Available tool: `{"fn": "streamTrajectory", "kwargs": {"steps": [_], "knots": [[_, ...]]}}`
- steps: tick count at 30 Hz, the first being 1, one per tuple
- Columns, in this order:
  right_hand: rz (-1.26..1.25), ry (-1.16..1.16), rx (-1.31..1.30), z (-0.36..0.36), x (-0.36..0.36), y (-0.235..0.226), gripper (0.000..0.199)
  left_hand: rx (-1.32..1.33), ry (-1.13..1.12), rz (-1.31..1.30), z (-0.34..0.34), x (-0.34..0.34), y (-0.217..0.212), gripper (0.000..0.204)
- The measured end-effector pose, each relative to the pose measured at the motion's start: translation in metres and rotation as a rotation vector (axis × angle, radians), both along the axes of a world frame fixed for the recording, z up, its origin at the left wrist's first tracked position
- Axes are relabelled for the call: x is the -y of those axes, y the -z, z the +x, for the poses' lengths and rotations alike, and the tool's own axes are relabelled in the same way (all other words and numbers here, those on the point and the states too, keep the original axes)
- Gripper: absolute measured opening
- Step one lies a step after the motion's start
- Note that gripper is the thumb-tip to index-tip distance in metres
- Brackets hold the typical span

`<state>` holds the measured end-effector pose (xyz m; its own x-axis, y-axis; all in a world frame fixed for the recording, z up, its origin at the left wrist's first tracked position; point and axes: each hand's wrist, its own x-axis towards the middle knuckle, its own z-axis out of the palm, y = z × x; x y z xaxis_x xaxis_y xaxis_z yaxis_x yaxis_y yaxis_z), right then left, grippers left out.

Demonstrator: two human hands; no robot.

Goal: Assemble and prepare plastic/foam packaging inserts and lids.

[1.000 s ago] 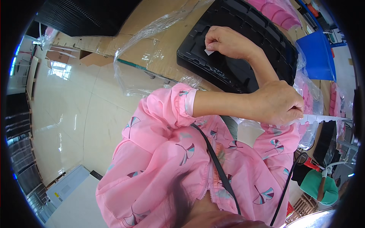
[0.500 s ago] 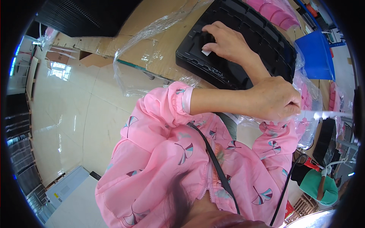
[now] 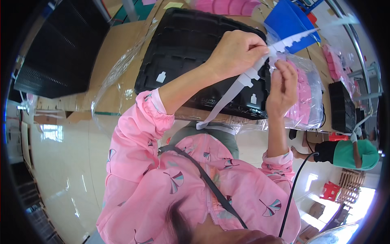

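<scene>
A long white backing strip of bottle-shaped stickers (image 3: 227,96) runs slantwise over a black molded plastic tray (image 3: 191,36). My left hand (image 3: 235,53) pinches the strip between thumb and fingertips above the tray's right part. My right hand (image 3: 282,89) is just below, beside the tray's right edge, its fingers half bent and apart, the tips close to the strip; nothing shows between them. One white sticker (image 3: 161,77) sits on the tray's near left corner, another sticker (image 3: 253,99) at its near right. The strip's lower end hangs past the near edge.
Pink molded trays (image 3: 227,6) lie beyond, with more under clear plastic wrap (image 3: 313,81) at right. A blue bin (image 3: 290,24) stands far right. Stacked black trays (image 3: 61,49) are at left on the cardboard-covered table (image 3: 118,53). A person in green (image 3: 355,154) is at right.
My right hand has left the tray's near left corner, where a sticker now shows, and moved right to the strip. My left hand has moved up over the tray with the strip. The view has shifted.
</scene>
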<state>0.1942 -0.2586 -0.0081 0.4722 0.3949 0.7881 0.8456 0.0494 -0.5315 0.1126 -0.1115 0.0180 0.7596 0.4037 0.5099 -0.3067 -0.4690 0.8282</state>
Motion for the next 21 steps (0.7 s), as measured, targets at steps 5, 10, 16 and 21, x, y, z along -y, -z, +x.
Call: {"fn": "streamTrajectory", "kwargs": {"steps": [5,10,16,21], "knots": [[-0.028,-0.095,0.147,-0.007,-0.003,-0.003,0.026,-0.067,-0.024,-0.043,0.009,0.007,-0.005,0.018],[0.001,-0.034,0.300,0.001,-0.011,0.003,0.023,-0.066,-0.046,-0.053,0.014,0.011,-0.005,0.020],[0.043,-0.049,0.464,0.003,-0.020,0.004,0.020,-0.093,-0.081,-0.074,0.017,0.004,0.003,0.020],[0.038,-0.137,0.243,0.002,-0.021,-0.003,0.015,0.020,-0.066,-0.235,0.022,-0.013,0.016,0.020]]}}
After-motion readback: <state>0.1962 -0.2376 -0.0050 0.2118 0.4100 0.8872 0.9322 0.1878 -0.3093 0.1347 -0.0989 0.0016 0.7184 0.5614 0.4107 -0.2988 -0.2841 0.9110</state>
